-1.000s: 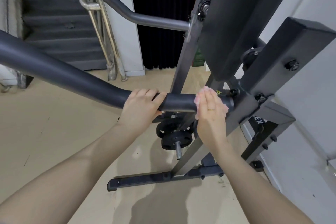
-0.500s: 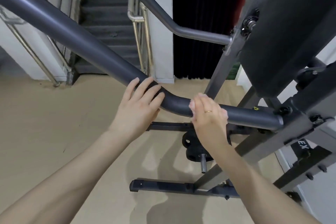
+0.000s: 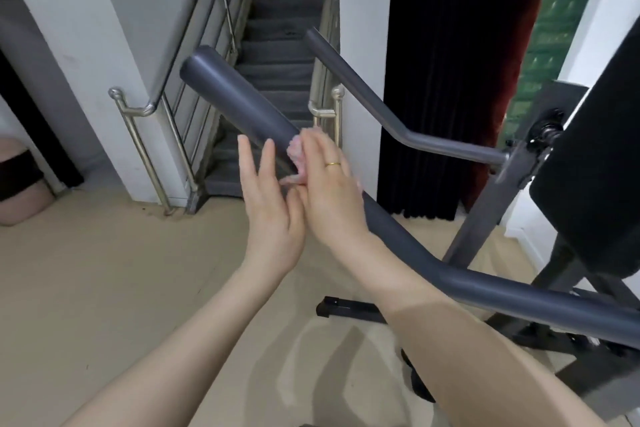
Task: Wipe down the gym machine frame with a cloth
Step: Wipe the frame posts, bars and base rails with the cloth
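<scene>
The right hand [image 3: 332, 198] lies over the thick, dark grey round metal bar [image 3: 239, 104] of the gym machine frame, a little below the bar's free upper end, and presses a small, pale pink fluffy cloth [image 3: 298, 159] against it; the cloth shows bunched at the fingertips and under the palm. A gold ring sits on one finger. The left hand [image 3: 270, 208] is held upright just beside the right, fingers straight and spread, gripping nothing, its thumb side touching the right hand near the cloth's lower corner. A second, thinner grey bent bar [image 3: 377, 104] runs behind to the upright post [image 3: 491, 204]. A black padded panel [image 3: 595, 191] stands at the right edge, above the beige floor [image 3: 104, 288].
</scene>
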The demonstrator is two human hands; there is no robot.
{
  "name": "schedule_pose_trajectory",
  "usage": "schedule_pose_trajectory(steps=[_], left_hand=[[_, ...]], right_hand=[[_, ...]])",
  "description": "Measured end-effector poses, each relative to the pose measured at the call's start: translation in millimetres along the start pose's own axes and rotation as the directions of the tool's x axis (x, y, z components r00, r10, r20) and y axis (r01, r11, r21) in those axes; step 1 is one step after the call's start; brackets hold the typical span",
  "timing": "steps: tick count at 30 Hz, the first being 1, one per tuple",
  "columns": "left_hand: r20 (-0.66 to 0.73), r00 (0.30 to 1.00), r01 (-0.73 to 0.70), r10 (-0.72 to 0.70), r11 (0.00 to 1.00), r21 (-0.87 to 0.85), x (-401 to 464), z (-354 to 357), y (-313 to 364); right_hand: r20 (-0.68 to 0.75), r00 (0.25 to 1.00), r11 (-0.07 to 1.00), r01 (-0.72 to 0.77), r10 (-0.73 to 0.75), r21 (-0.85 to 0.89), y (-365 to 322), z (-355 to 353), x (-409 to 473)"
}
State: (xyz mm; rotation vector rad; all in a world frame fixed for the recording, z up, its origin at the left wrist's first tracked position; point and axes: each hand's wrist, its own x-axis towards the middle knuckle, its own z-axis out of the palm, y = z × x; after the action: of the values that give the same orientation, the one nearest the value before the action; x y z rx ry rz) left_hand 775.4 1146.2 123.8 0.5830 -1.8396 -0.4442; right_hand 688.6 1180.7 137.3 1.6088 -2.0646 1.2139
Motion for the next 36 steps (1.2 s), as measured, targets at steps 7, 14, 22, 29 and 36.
schedule_pose_trajectory(steps=[7, 14, 22, 29, 36], left_hand=[[0.307, 0.895, 0.439, -0.323, 0.520, -0.733, 56.9, -31.5, -15.7], [0.439, 0.871, 0.491, -0.220, 0.395, -0.776, 58.6, -38.3, -38.4], [0.473, 0.864, 0.503, -0.171, 0.269, -0.821, 61.6, -37.2, -47.8], [0.764, 0.600, 0.794, -0.235, 0.289, -0.535, -14.7, -5.9, -48.4], [0.854, 0.470, 0.867, -0.221, 0.295, -0.401, -58.8, 42.7, -29.8]], right_hand=[[-0.027, 0.991, 0.991, 0.133, -0.133, 0.020, -32.8, 3.2, 51.1], [-0.199, 0.980, 1.000, -0.025, 0.021, -0.019, -37.9, 15.8, 42.2], [-0.194, 0.974, 0.990, 0.099, -0.116, -0.098, -33.4, 18.8, 45.8], [-0.172, 0.934, 0.945, -0.325, 0.313, -0.045, 89.7, -2.1, -90.3], [-0.329, 0.858, 0.893, -0.442, 0.394, -0.084, 72.7, 19.7, -79.6]])
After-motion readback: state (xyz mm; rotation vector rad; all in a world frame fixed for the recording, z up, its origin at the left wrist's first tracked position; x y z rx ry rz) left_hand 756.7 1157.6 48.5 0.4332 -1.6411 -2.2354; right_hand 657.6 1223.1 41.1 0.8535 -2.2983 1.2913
